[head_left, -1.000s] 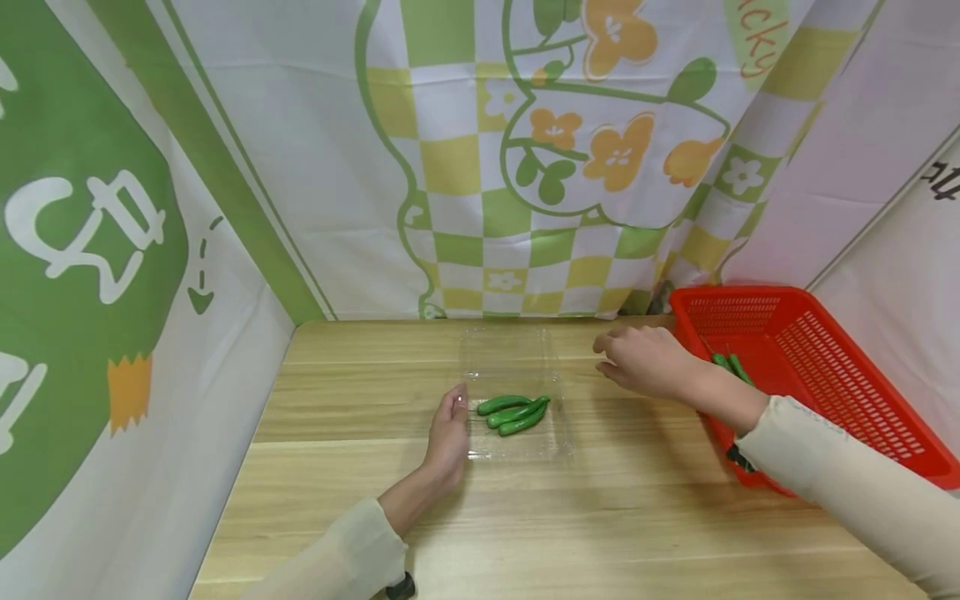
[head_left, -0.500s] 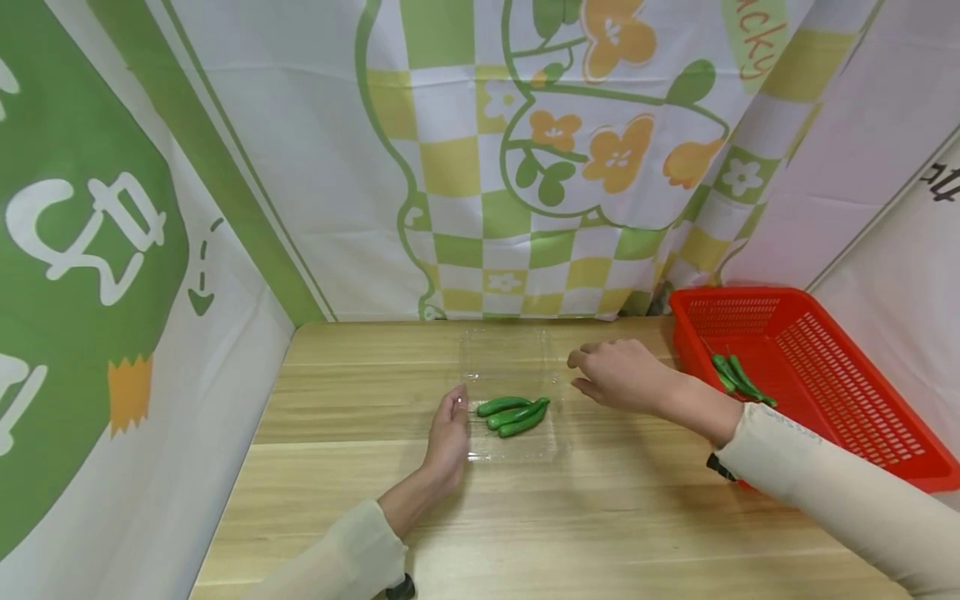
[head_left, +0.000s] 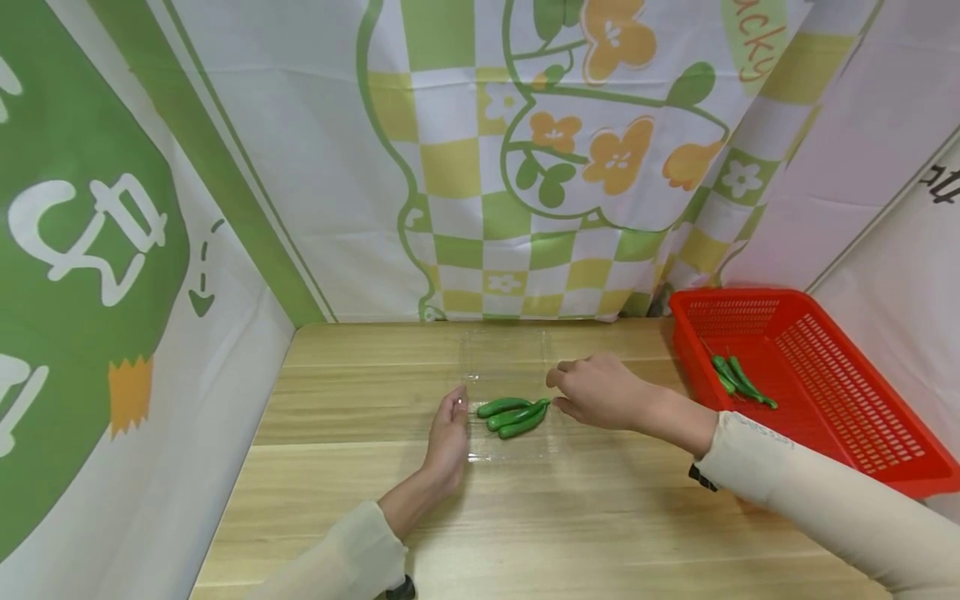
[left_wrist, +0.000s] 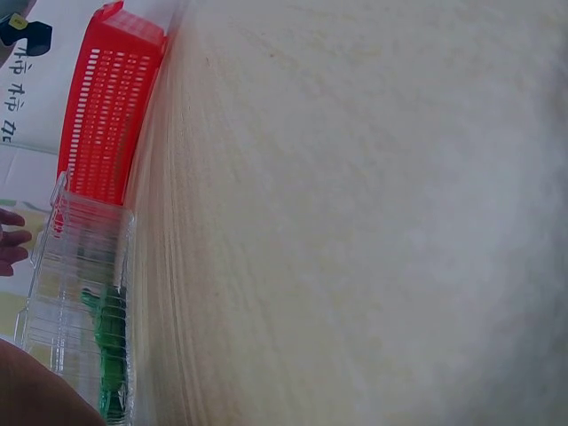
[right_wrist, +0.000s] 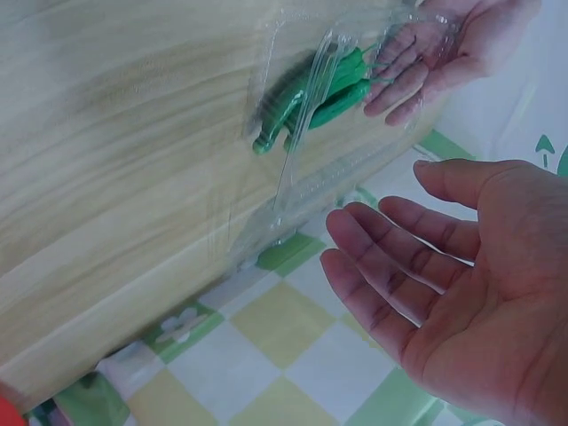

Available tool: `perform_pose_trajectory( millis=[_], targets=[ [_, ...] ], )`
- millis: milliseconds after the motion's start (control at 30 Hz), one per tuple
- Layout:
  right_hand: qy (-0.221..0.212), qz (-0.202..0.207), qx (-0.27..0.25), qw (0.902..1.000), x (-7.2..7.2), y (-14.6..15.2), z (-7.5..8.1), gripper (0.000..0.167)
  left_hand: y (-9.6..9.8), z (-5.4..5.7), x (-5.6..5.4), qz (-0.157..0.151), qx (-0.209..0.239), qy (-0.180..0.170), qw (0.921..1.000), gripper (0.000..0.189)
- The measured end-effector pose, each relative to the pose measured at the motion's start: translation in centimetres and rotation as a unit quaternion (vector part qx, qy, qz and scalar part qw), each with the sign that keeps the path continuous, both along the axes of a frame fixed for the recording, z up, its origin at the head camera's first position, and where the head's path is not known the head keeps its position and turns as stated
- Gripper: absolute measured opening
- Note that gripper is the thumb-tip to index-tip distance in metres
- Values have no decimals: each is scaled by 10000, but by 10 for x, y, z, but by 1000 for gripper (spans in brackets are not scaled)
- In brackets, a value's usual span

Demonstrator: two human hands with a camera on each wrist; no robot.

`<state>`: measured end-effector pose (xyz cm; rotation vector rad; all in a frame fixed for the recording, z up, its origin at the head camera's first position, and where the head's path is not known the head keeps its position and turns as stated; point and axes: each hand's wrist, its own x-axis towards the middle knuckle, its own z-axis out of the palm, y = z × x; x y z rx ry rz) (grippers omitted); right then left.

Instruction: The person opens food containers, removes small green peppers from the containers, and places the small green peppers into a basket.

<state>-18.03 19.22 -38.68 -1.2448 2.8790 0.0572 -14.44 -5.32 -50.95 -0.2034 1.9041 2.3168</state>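
Note:
A clear plastic box (head_left: 517, 450) lies on the table with its clear lid (head_left: 506, 354) folded back toward the wall. Three green chili peppers (head_left: 517, 415) rest together in its near half. My left hand (head_left: 448, 442) stays along the box's left side, its fingers extended against the wall in the right wrist view. At the box's right edge, near the hinge, hovers my right hand (head_left: 600, 392). Its fingers (right_wrist: 382, 240) are slightly bent and spread, with nothing between them, and the palm faces the box.
A red perforated basket (head_left: 847, 417) stands at the table's right, holding several green chili peppers (head_left: 738, 379). The wooden table (head_left: 360, 400) ends at a patterned cloth wall (head_left: 525, 208). White-and-green cloth hangs on the left.
My right hand has moved left from beside the basket to the box's right edge, uncovering more of the chili peppers in the basket. The left hand and the box have stayed in place.

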Motion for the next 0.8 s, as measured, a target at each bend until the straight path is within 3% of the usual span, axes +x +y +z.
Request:
perform_pose_trajectory(
  millis=[467,800],
  targets=[
    [-280,458,-155,9984,1,-16,-14,16,1,0,0,24,-1,-10,10000,49],
    [-558,479,-107,9972,2,-25,-24,14,1,0,0,49,-84,-34,9999,49]
  ],
)
